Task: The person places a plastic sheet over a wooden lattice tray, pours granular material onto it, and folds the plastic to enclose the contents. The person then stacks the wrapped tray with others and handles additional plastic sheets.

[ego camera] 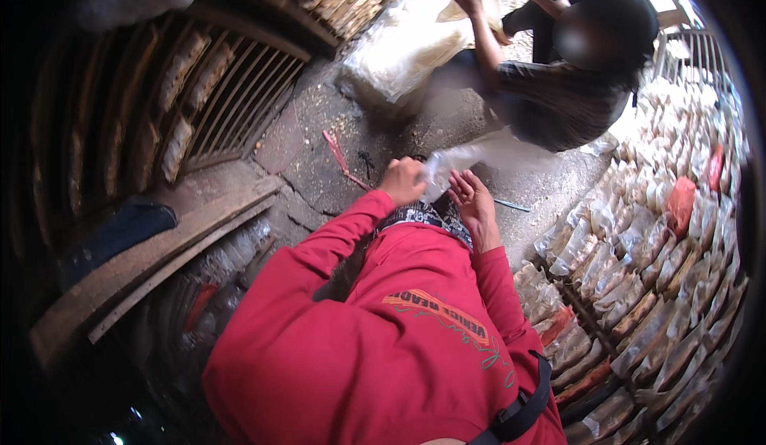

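Note:
A clear plastic bag or sheet (458, 159) stretches in front of my lap towards the right, partly blurred. My left hand (404, 180) pinches its near end between curled fingers. My right hand (476, 207) is raised just beside the plastic, palm turned inward and fingers extended, holding nothing that I can see. Whether its fingertips touch the plastic is hard to tell. Beyond my hands, a large bundle in clear plastic (407, 44) rests on the concrete floor (317, 110).
A person (562, 92) crouches ahead at the right, hands over the bundle. Plastic-wrapped slabs (652, 253) fill the right side. Slatted racks (251, 98) with several slabs stand left, above a wooden plank (155, 253). Pink twine (336, 153) and a blue strip (511, 205) lie on the floor.

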Available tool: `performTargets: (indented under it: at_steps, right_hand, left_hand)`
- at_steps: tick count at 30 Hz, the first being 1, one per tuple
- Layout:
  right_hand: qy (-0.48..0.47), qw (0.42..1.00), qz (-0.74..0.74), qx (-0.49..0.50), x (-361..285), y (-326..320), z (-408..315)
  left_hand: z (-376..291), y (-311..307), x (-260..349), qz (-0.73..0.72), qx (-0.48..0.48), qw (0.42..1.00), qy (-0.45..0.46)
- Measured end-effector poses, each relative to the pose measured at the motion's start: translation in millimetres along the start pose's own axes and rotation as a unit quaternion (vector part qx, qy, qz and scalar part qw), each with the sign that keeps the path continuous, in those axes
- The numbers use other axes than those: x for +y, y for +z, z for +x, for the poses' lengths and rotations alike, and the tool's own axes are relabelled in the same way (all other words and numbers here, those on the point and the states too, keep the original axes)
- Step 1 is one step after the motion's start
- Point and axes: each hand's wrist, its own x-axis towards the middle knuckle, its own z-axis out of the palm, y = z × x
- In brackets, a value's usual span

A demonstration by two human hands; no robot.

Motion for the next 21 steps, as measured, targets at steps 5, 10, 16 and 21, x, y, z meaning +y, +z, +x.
performTargets:
  at_steps: [5,10,16,21]
  right_hand:
    - [0.051,0.996,-0.067,-0.029,-1.1,10.1,-0.2]
    - [0.058,0.993,-0.096,-0.028,-11.4,-0.6,9.6]
    - [0.022,0.994,-0.103,-0.001,-20.8,-6.8,13.7]
    - [-0.021,0.994,-0.102,0.018,-21.3,-23.5,5.3]
  left_hand:
    - [-24.6,-47.5,-50.3,-0.157,0.143,0.948,-0.236]
    - [-51.1,-52.8,-125.4,-0.148,0.217,0.903,-0.34]
    - [-46.9,-65.3,-143.3,-0.138,0.227,0.89,-0.37]
    - [-10.9,-67.8,-145.0,-0.078,0.206,0.904,-0.367]
